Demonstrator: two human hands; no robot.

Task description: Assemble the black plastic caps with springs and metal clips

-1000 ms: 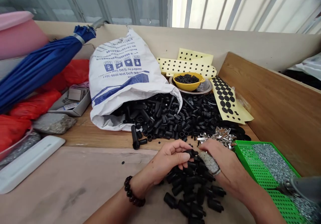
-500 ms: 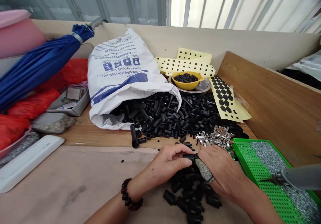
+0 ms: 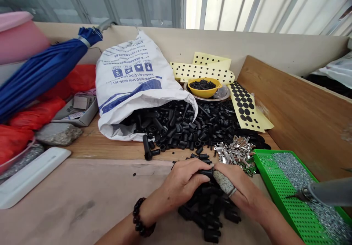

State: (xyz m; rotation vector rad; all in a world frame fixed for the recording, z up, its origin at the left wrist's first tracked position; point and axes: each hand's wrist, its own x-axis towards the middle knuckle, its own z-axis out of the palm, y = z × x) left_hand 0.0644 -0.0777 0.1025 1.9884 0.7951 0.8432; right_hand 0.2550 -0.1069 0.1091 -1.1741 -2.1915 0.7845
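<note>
My left hand (image 3: pixel 178 181), with a beaded bracelet (image 3: pixel 139 215) at the wrist, closes its thumb and fingers round a black plastic tubular part (image 3: pixel 206 172). At the part's other end, my right hand (image 3: pixel 244 186) grips it too. A grey speckled finger cover (image 3: pixel 224 183) sits on the right thumb. The fingers hide much of the part, including where its right end meets the right hand. Several similar black plastic pieces (image 3: pixel 211 215) lie loose on the table below both hands.
A white sack (image 3: pixel 132 76) spills black parts (image 3: pixel 189 131) behind the hands. Silver metal clips (image 3: pixel 235 151) lie beside a green basket (image 3: pixel 288 215) of small metal pieces. An electric screwdriver (image 3: pixel 324 192) juts over the basket. A yellow bowl (image 3: pixel 205 92) stands farther back.
Both hands stay on the black part. The left fingers have closed further over it, and the right hand has turned slightly, showing more of the finger cover.
</note>
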